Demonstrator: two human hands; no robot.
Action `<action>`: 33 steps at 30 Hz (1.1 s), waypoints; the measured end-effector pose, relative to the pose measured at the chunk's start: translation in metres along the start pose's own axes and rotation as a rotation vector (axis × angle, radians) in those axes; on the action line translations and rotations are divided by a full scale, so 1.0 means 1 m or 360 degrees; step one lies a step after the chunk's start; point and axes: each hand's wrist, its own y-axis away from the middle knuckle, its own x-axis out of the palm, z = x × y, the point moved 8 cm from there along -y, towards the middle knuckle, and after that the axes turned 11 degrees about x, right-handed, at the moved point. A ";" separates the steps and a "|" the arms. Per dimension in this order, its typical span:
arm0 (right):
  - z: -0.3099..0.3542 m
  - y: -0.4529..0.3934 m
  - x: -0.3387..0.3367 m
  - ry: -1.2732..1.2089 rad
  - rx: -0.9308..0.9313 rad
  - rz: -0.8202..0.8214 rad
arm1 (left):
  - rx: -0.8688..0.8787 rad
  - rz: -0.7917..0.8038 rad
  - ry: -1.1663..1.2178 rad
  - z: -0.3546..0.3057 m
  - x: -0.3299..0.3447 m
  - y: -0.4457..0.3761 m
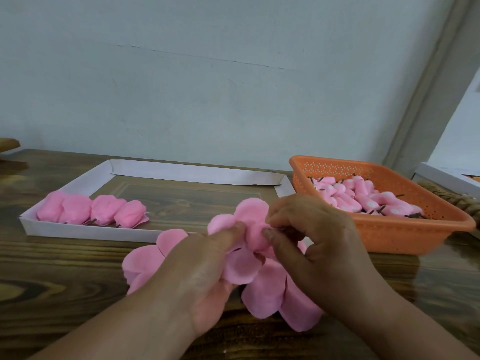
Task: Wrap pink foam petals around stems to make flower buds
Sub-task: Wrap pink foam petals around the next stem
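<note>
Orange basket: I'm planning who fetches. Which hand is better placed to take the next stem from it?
Probably the right hand: the orange basket sits just beyond it, while the left hand grips the petals.

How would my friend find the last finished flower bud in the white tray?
Look at the white tray on the left of the wooden table. Four pink buds lie in a row along its near edge. The last bud is the rightmost one, with bare tray beside it.
</note>
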 end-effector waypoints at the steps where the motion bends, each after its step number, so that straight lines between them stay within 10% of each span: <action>1: 0.001 0.001 0.002 0.0034 -0.0021 -0.0008 | 0.0019 -0.0017 -0.0019 0.000 -0.001 0.000; 33: 0.022 0.012 0.009 0.0106 -0.0365 0.0140 | -0.0011 0.0084 0.0024 0.000 -0.001 -0.004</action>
